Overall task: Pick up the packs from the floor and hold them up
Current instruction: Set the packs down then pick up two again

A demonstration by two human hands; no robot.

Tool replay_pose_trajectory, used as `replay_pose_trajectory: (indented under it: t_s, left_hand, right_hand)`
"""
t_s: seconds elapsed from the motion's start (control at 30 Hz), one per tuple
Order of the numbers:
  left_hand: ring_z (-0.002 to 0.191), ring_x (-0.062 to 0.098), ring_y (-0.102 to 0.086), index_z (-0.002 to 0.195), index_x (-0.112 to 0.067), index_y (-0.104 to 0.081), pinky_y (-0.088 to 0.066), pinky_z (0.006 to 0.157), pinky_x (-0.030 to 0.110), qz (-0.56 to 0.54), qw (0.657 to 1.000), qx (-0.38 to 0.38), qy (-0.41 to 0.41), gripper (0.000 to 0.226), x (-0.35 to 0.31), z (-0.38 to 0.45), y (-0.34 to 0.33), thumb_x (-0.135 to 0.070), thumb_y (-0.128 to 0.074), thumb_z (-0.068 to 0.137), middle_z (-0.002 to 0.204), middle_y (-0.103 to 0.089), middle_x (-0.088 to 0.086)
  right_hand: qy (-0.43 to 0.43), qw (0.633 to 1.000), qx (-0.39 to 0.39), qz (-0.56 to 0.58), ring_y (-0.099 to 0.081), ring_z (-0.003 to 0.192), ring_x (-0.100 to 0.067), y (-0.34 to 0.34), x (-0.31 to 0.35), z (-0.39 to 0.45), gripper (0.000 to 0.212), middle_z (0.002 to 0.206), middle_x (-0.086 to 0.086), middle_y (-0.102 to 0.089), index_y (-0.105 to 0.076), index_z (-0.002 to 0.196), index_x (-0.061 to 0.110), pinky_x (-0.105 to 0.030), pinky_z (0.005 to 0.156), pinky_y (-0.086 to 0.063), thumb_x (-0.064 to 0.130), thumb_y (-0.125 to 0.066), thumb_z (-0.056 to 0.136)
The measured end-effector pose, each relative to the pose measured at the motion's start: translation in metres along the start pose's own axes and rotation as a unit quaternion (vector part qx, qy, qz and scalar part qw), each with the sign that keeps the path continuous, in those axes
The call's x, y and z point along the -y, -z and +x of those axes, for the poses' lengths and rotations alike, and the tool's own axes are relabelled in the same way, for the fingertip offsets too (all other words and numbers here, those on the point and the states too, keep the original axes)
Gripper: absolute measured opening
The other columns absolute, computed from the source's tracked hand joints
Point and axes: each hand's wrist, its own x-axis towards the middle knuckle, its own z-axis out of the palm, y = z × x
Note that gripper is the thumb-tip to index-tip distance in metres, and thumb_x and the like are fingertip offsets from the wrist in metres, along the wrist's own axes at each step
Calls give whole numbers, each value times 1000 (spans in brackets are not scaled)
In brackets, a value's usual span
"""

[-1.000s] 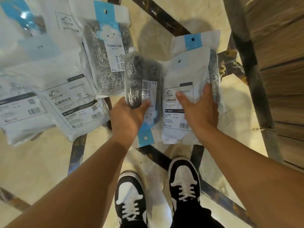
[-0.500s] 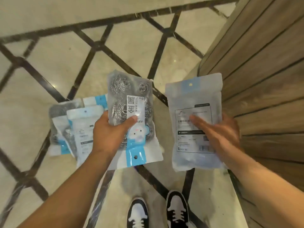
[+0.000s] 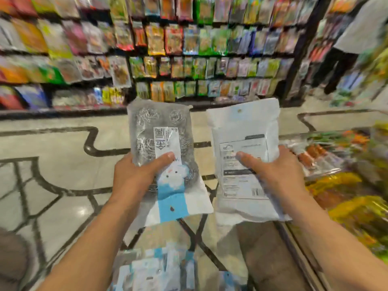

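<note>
The left hand (image 3: pixel 134 177) grips a steel-scourer pack (image 3: pixel 165 160), thumb pressed on its front; long axis upright, blue header end pointing down. The right hand (image 3: pixel 277 173) grips a white pack (image 3: pixel 245 156), label side showing, hang hole up. Both are held above the marble floor (image 3: pixel 63 148). More packs (image 3: pixel 155 269) lie below. Blurred shelves (image 3: pixel 168 49) stand ahead.

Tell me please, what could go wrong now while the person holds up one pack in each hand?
1. The left hand grips the scourer pack upside down near its middle, so the heavy end stands above the thumb and it may tip or slip.
2. The right hand pinches the white pack by one edge only; it could slide out.
3. More packs on the floor lie below the arms; a step forward might tread on them.
</note>
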Motion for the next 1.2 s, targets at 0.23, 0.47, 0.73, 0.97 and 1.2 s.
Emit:
replay_pose_trajectory:
  t_s: [0.23, 0.47, 0.73, 0.97, 1.2]
  left_hand:
    - [70, 13, -78, 102, -17, -76, -63, 65, 32, -2, 998, -41, -53, 32, -164, -63, 76, -23, -91, 74, 82, -81, -5]
    - [76, 10, -78, 102, -21, -75, -63, 68, 29, -5, 982, -156, -105, 35, -231, -146, 148, -26, -92, 72, 84, -81, -9]
    - [68, 9, -77, 93, -18, -77, -59, 55, 20, 1, 927, -354, -123, 21, -244, -282, 236, -18, -88, 76, 77, -81, -8]
    - [66, 11, -77, 95, -17, -75, -56, 50, 20, -12, 846, -519, -122, 28, -232, -444, 302, -20, -90, 71, 76, -81, -6]
    - [74, 18, -79, 98, -17, -78, -60, 56, 26, -23, 761, -639, -109, 32, -202, -621, 354, -27, -90, 70, 84, -82, -2]
  right_hand:
    - [85, 996, 27, 23, -74, 87, -15, 19, 156, -24, 23, 88, 9, -78, -76, 90, 32, -34, 78, -57, 44, -88, 75]
    - [143, 969, 149, 134, -76, 91, -16, -6, 256, -54, 39, 95, 9, -80, -77, 98, 28, -43, 85, -61, 49, -92, 69]
    - [219, 885, 356, 205, -77, 88, -13, -78, 331, -146, 33, 92, 12, -80, -74, 99, 30, -38, 79, -62, 40, -92, 73]
    - [259, 798, 497, 224, -78, 85, -13, -124, 366, -295, 28, 87, 14, -80, -77, 88, 33, -48, 84, -63, 46, -92, 68]
    - [296, 697, 606, 243, -74, 78, 3, -117, 386, -474, 18, 78, 22, -77, -75, 86, 33, -37, 80, -62, 34, -91, 77]
